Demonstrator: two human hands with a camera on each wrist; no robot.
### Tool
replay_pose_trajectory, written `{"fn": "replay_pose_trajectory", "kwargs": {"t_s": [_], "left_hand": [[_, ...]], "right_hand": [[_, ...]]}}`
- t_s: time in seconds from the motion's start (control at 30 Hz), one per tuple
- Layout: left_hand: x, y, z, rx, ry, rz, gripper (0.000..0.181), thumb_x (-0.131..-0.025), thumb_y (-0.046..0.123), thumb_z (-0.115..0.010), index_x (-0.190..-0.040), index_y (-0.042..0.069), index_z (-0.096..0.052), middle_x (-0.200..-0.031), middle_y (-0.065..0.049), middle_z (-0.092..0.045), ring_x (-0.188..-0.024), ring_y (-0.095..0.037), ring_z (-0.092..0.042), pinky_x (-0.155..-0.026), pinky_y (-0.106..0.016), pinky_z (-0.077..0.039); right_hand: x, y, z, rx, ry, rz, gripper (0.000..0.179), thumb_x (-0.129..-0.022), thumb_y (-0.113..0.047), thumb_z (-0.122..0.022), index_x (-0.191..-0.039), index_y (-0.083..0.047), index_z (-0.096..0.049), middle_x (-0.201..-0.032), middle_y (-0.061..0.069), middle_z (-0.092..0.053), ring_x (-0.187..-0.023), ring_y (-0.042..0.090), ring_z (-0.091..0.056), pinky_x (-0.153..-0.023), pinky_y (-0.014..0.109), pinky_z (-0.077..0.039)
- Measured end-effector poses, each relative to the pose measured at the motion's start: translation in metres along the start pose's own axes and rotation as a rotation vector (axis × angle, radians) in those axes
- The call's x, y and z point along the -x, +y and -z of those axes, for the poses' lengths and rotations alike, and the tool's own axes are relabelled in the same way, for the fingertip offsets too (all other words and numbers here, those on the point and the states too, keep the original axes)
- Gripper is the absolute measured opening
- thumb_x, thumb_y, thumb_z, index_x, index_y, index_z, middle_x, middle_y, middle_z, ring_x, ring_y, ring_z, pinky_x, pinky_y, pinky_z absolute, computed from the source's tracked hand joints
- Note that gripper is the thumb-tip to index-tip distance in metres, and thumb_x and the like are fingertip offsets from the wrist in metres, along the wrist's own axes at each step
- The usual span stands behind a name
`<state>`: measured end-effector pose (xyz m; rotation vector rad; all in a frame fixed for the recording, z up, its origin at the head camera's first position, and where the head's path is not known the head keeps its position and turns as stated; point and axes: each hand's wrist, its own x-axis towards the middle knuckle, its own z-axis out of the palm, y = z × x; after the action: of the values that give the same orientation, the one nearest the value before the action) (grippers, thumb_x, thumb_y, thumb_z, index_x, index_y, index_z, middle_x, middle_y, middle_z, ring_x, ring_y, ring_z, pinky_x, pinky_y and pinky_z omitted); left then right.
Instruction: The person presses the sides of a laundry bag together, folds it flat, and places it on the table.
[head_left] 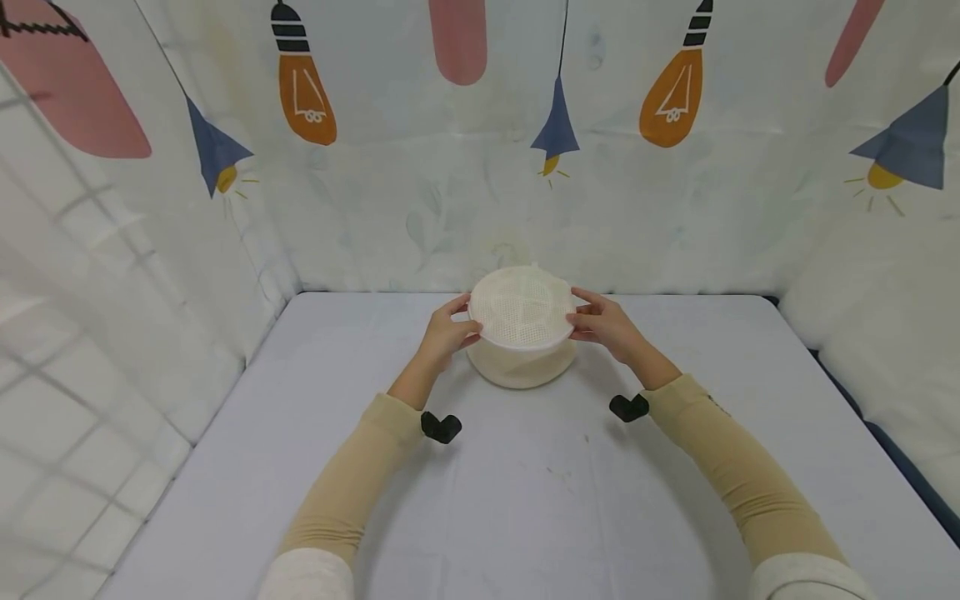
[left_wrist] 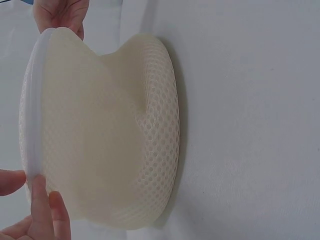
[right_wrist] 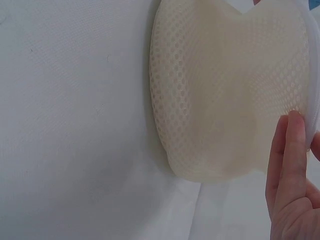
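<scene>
A cream mesh laundry bag, round and drum-shaped with a white zipper rim, stands near the back middle of the table. In the left wrist view its side wall sags inward and its honeycomb-mesh base rests on the cloth. My left hand pinches the upper rim at the left, thumb on top and fingers below. At the opposite edge my right hand pinches the rim the same way. The right wrist view shows the right fingers lying along the mesh just under the zipper.
A white cloth covers the table. Behind it hangs a pale curtain printed with lamps and bulbs, which also runs along the left side. Black wrist straps hang from both sleeves over the table.
</scene>
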<state>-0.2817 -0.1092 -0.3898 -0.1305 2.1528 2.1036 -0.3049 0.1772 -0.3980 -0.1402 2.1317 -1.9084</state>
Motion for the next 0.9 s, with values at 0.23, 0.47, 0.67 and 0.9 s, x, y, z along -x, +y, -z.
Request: {"fn": "replay_pose_trajectory", "kwargs": {"t_s": [0.23, 0.47, 0.67, 0.9], "left_hand": [[-0.0009, -0.0018, 0.0001, 0.002, 0.004, 0.013, 0.069, -0.092, -0.010, -0.061, -0.157, 0.006, -0.041, -0.152, -0.017, -0.040, -0.111, -0.025, -0.059, -0.094, -0.033, -0.055], [-0.0020, -0.0037, -0.0003, 0.001, 0.011, 0.026, 0.070, -0.092, -0.010, -0.061, -0.157, 0.007, -0.042, -0.153, -0.016, -0.040, -0.110, -0.025, -0.059, -0.095, -0.034, -0.055], [-0.0018, -0.0050, 0.0004, -0.011, 0.009, 0.030, 0.071, -0.092, -0.009, -0.062, -0.158, 0.007, -0.041, -0.153, -0.015, -0.039, -0.111, -0.026, -0.060, -0.094, -0.033, -0.055], [-0.0038, -0.0073, 0.0015, -0.011, 0.003, 0.039, 0.071, -0.093, -0.009, -0.062, -0.158, 0.008, -0.040, -0.154, -0.014, -0.038, -0.115, -0.026, -0.058, -0.096, -0.033, -0.054]], "right_hand": [[-0.0008, 0.0013, -0.0013, 0.021, 0.008, -0.017, 0.070, -0.103, -0.002, -0.060, -0.163, -0.007, -0.025, -0.123, 0.016, -0.051, -0.084, 0.008, -0.063, -0.082, 0.022, -0.057], [-0.0010, 0.0030, -0.0036, 0.012, 0.022, -0.037, 0.070, -0.103, -0.002, -0.061, -0.163, -0.008, -0.027, -0.124, 0.016, -0.051, -0.085, 0.009, -0.063, -0.082, 0.024, -0.058], [-0.0014, 0.0031, -0.0049, 0.017, 0.020, -0.045, 0.071, -0.103, -0.003, -0.061, -0.163, -0.008, -0.025, -0.121, 0.013, -0.051, -0.086, 0.009, -0.062, -0.081, 0.023, -0.058], [-0.0018, 0.0033, -0.0050, 0.026, 0.029, -0.072, 0.071, -0.103, -0.004, -0.062, -0.164, -0.012, -0.027, -0.119, 0.012, -0.049, -0.087, 0.011, -0.062, -0.081, 0.023, -0.058]]}}
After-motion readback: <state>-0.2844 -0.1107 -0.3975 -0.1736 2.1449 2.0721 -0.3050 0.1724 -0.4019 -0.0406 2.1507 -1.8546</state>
